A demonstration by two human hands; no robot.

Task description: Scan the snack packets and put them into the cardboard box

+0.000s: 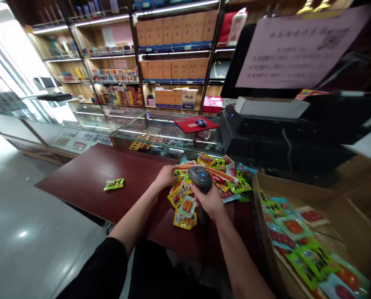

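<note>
My right hand (pixel 212 201) is wrapped round the grip of a dark grey barcode scanner (pixel 200 176), which has a small blue light on its head. The scanner is over a pile of small snack packets (pixel 232 187) in yellow, green and red wrappers, several with sausages showing through. At the left side of this pile, my left hand (pixel 165 176) is closed on a snack packet; its fingertips are partly hidden among the wrappers. Several loose packets, one a yellow packet (pixel 185 220), lie below the scanner. A single green packet (pixel 114 184) lies apart at the left.
The dark red table (pixel 88 166) carries the pile. To the right stands an open cardboard box (pixel 297 182) with more packets inside. Behind are a glass counter (pixel 132 124), a red mat (pixel 185 124) with a mouse, and a monitor with a pink notice (pixel 297 54) on it.
</note>
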